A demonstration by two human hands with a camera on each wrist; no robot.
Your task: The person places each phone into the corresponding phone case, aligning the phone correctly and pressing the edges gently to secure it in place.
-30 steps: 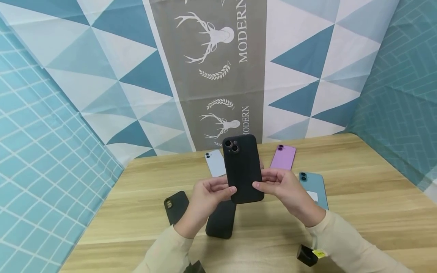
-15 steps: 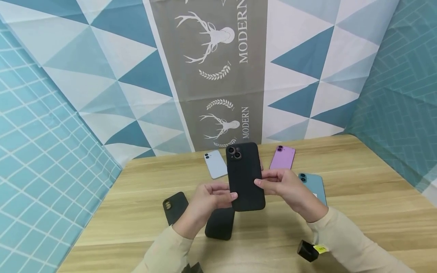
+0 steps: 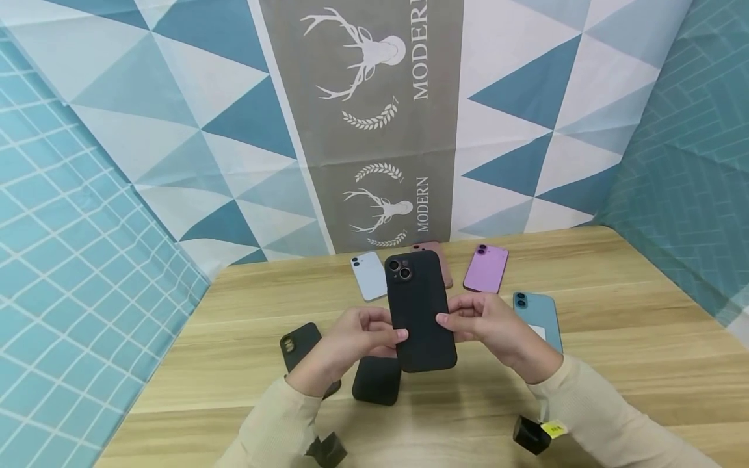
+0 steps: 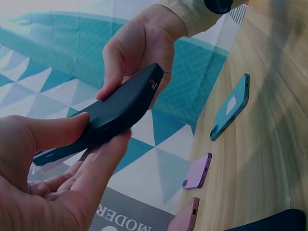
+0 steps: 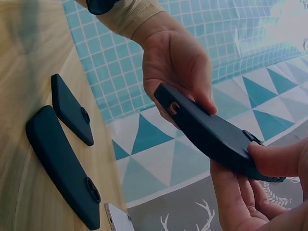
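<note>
A phone in a black case [image 3: 420,312] is held above the wooden table, its camera side facing the head camera. My left hand [image 3: 363,331] grips the lower left edge, thumb on the back and fingers underneath. On the opposite edge, my right hand [image 3: 486,325] pinches it the same way. The case's bottom cutout shows in the right wrist view, where the cased phone [image 5: 211,132] lies at a slant between both hands. Its screen side is hidden from the head camera.
Two black phone cases [image 3: 300,341] [image 3: 377,380] lie at the left, partly behind my left arm. Farther back are a white phone [image 3: 370,276], a pink phone [image 3: 446,273] and a purple phone [image 3: 486,270]. A blue phone [image 3: 543,312] lies beside my right wrist. Patterned cloth [image 3: 509,123] rises behind the table.
Both hands keep their grip while the cased phone has come down slightly and nearer. The pink phone behind it now shows more.
</note>
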